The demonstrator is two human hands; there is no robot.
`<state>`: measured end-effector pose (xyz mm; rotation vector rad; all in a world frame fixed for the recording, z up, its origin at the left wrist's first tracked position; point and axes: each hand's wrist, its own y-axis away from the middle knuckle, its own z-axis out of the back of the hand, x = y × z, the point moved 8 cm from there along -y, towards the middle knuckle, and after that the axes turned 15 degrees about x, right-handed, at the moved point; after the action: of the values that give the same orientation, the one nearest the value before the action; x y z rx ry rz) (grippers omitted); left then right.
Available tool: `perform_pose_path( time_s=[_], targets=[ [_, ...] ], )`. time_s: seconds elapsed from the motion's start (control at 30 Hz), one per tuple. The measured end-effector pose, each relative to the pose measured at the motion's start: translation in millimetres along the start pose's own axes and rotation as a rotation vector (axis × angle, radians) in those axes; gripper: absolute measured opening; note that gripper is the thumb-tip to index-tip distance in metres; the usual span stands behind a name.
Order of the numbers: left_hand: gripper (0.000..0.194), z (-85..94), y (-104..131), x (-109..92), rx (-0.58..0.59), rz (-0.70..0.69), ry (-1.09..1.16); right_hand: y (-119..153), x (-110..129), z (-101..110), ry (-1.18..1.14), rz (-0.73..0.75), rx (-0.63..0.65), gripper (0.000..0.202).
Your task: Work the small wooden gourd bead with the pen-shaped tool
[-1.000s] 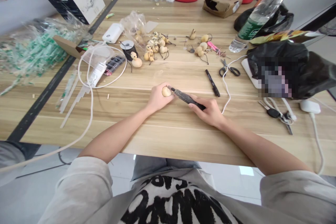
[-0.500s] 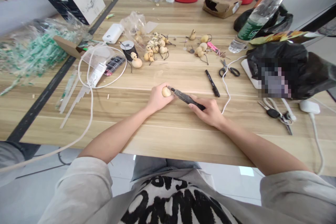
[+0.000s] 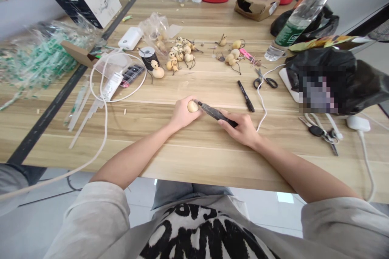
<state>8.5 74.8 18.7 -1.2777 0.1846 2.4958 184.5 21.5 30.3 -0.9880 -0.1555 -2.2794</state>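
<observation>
My left hand point(image 3: 184, 114) is closed round a small pale gourd point(image 3: 192, 107), its rounded end showing between thumb and fingers. In my right hand point(image 3: 241, 129) lies a dark, pen-shaped engraving tool point(image 3: 217, 114), gripped at its rear. Its narrow tip points up and left and meets the gourd's upper right edge, though exact contact is too small to tell. Ahead of my hands, several small gourds point(image 3: 180, 52) with dark cords sit in a cluster, some with dots like eyes. One more gourd point(image 3: 158, 72) stands by a spool of black cord point(image 3: 148, 57).
Right of my hands are a black marker point(image 3: 246, 96), scissors point(image 3: 265, 81), a white cable point(image 3: 261, 103) and keys point(image 3: 319, 131). A water bottle point(image 3: 288, 32) and black plastic bag point(image 3: 331, 77) stand farther right. At left lie glue sticks point(image 3: 83, 119), a cable loop and green-white packets point(image 3: 45, 56).
</observation>
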Motion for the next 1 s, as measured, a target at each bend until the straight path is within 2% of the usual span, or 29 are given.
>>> perform_pose_path(
  time_s=[0.6, 1.0],
  targets=[
    [0.016, -2.5, -0.7, -0.1, 0.024, -0.02, 0.011, -0.4, 0.6, -1.0, 0.003, 0.026, 0.003, 0.039],
    [0.021, -1.0, 1.7, -5.0, -0.001, -0.011, 0.009, 3.8, -4.4, 6.2, -0.014, -0.058, -0.134, 0.042]
  ],
)
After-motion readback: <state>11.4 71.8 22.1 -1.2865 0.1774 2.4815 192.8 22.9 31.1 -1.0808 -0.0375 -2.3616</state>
